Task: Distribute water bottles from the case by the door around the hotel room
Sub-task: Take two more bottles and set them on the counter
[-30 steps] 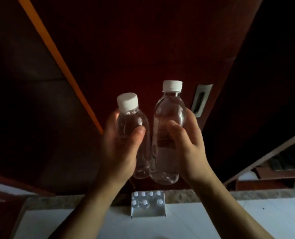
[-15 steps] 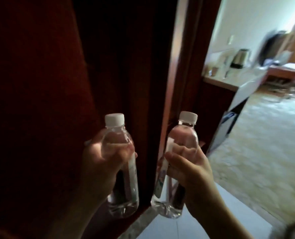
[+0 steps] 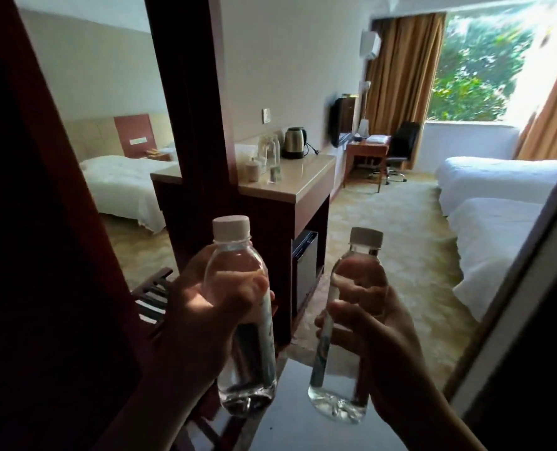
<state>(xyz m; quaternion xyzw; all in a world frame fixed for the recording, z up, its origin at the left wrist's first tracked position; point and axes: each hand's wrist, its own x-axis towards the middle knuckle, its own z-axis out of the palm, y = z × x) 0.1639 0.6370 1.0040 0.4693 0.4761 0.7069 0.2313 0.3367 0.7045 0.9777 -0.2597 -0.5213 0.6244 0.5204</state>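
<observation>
**Water bottles held upright, one per hand, at room entrance**

Water bottles: two clear plastic ones with white screw caps are held upright, side by side and apart, in the foreground. The left bottle (image 3: 241,323) is gripped around its middle by the left hand (image 3: 202,323), fingers curled round the body. The right bottle (image 3: 352,323) is clamped by the right hand (image 3: 381,336), thumb across the front. Water is seen in both.

Behind, a beige-topped dark wooden counter (image 3: 306,177) carries a steel electric kettle (image 3: 294,142) and what appear to be glasses, blurred. White beds (image 3: 498,222) lie at right; a black office chair (image 3: 400,148) stands by the window.
</observation>
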